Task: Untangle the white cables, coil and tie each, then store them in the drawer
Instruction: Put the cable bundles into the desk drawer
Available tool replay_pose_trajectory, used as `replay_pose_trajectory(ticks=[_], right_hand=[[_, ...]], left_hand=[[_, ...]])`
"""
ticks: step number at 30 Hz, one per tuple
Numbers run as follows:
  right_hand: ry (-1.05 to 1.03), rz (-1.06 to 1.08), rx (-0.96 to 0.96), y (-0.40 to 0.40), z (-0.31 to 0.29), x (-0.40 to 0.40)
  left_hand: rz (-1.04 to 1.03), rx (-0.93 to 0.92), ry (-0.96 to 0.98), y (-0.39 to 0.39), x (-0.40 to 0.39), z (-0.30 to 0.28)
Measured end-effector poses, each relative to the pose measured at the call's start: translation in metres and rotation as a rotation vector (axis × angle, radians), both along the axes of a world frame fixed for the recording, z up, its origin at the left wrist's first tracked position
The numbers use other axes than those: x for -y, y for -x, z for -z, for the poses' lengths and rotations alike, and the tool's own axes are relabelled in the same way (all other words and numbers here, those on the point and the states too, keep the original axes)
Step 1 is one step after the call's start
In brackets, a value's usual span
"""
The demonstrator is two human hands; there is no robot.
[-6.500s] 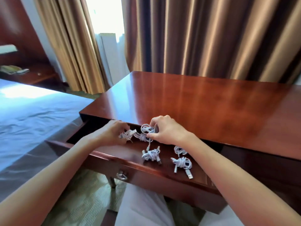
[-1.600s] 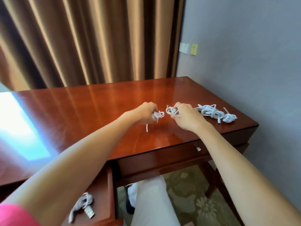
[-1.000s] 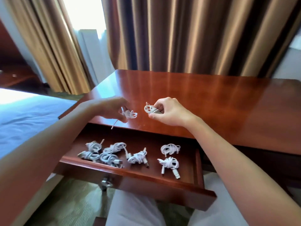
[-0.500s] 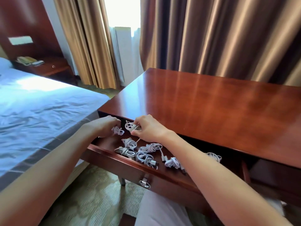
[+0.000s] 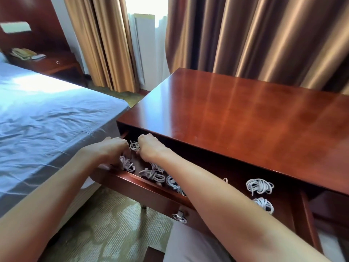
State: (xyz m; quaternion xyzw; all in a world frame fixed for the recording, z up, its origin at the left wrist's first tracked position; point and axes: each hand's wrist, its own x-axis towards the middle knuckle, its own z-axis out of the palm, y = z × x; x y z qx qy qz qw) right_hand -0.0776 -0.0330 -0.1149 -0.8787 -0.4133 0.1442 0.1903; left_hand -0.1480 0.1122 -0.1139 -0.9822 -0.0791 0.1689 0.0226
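the right hand (image 5: pixel 151 148) is curled around a small coiled white cable (image 5: pixel 134 146), pinching it at the knuckle side, low inside the far left corner of the open drawer (image 5: pixel 143 188). the hold is judged to be a placing grip: the coil is kept compact so the tie does not loosen before it reaches the drawer floor. the left hand (image 5: pixel 109 150) is just beside it, fingers curled downward into the same corner. whether it holds a second coil cannot be told, since the fingertips are hidden behind the hand and the drawer edge.

directly below the hands, several tied coils (image 5: pixel 153 173) lie packed together on the left part of the drawer floor, some touching. two further coils (image 5: pixel 260 186) lie well apart from these at the right end, one in front of the other. the right forearm crosses over the middle of the drawer and hides part of its contents.

the drawer is pulled out from under the desk top (image 5: pixel 245 118), which shows no cables in the visible part. its metal pull (image 5: pixel 179 218) hangs on the front panel. a bed (image 5: pixel 47 118) stands to the left, curtains (image 5: pixel 245 35) behind the desk.

judged from this layout, storage is well advanced. the step in hand is setting down the current coil in the remaining gap at the back left.
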Motion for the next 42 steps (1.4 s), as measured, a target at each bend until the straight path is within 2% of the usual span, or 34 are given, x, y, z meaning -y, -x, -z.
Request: replay_pose_trajectory(ticks=[2, 7, 12, 18, 25, 33, 38, 42], right_hand=[[0.016, -0.007, 0.010, 0.001, 0.004, -0.007], [0.003, -0.009, 0.052, 0.008, 0.015, -0.021], [-0.012, -0.046, 0.065, 0.011, 0.012, -0.009], [0.010, -0.066, 0.106, 0.009, -0.009, 0.030], [0.061, -0.104, 0.121, -0.008, -0.035, 0.128], [0.227, 0.075, 0.039, -0.022, -0.053, 0.277], [0.407, 0.122, 0.113, -0.021, -0.028, 0.316], [0.428, 0.135, 0.146, -0.021, -0.012, 0.330]], left_hand=[[-0.012, 0.033, 0.117, 0.002, -0.001, -0.001], [0.039, 0.138, 0.196, 0.009, -0.007, -0.006], [0.108, 0.247, 0.186, 0.010, -0.009, -0.010], [0.154, 0.249, 0.230, -0.003, 0.017, -0.019], [0.270, 0.260, 0.239, -0.026, 0.074, -0.031], [0.444, 0.196, 0.334, -0.053, 0.196, -0.041], [0.562, 0.074, 0.279, -0.055, 0.255, -0.033], [0.631, 0.090, 0.271, -0.055, 0.294, -0.020]])
